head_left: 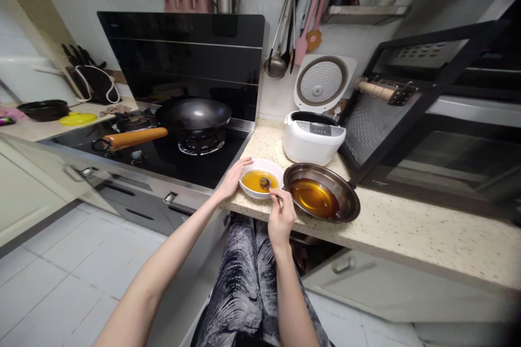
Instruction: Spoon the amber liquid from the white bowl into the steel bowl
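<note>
"Just in front of the rice cooker (315,146), a little to its left, is that the white bowl (253,193)?"

"Yes, with yellow liquid (252,180) inside and a spoon (265,182) dipped in it. The right hand (282,217) pinches the spoon's handle between thumb and fingers."

"And the left hand (230,180)?"

"Unclenched, fingers stretched along the bowl's left edge, the side farther from the rice cooker. How hard it presses, I cannot tell."

"How would the bowl handle?"

"Stiff, I'd judge, and fragile if it's ceramic. Fairly light, but the liquid could slosh with any tilt, and if that's oil, a wet rim would turn slippery. Opposite sides of the rim look the safest hold."

"The spoon?"

"Light and rigid, most likely metal. Best taken by the dry end of the handle, since the head would be slick."

"And the metal basin (345,187), right in front of the rice cooker?"

"Its amber liquid (315,198) probably makes it heavier than the bowl; I'd want a hand at each side of that wide rim, held level"
</note>
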Motion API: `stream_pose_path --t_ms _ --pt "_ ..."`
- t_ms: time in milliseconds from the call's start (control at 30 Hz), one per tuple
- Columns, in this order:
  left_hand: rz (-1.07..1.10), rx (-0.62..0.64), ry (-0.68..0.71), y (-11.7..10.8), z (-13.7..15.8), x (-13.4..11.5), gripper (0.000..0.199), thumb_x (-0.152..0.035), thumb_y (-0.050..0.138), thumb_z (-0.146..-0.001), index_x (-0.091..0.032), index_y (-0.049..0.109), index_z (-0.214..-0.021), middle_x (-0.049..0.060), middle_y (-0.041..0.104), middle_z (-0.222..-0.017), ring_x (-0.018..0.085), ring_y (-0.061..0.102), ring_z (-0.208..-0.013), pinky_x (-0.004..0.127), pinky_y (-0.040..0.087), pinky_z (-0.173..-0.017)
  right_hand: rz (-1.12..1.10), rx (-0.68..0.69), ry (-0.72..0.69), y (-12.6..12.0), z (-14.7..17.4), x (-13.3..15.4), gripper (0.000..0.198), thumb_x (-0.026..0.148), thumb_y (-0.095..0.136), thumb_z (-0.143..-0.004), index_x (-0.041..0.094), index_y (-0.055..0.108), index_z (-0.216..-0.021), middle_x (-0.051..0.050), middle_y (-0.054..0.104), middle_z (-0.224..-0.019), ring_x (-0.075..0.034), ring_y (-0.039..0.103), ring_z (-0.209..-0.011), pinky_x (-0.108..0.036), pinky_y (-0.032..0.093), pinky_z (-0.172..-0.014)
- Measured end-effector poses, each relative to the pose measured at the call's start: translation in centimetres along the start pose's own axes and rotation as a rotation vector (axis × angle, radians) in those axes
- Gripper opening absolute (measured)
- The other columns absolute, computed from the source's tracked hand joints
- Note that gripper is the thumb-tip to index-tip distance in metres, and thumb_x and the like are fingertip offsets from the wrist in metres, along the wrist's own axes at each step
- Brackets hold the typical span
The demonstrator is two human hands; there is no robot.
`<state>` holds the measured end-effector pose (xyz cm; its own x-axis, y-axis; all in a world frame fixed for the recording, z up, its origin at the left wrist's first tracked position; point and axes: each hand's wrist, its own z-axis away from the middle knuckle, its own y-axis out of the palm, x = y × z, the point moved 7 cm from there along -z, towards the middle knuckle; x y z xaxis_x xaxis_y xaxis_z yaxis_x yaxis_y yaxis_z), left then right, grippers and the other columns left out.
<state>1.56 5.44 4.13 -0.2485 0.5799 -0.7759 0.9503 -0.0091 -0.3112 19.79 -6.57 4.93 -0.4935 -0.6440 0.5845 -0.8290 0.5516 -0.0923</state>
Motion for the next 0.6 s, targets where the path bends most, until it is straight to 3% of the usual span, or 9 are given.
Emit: stream_pose_path --t_ms 600 --pt "0.002 0.002 0.010 -0.1 0.0 0.0 0.049 -0.044 0.034 -0.104 -0.017 0.068 -0.127 0.011 0.057 -0.149 0.024 0.050 -0.141 0.046 0.029 -0.127 -0.099 -0.080 0.065 0.1 1.1 -1.3 0.015 0.021 0.053 -0.100 0.020 0.068 -0.099 -0.006 0.072 -0.096 -0.017 0.070 -0.095 -0.034 0.055 -0.090"
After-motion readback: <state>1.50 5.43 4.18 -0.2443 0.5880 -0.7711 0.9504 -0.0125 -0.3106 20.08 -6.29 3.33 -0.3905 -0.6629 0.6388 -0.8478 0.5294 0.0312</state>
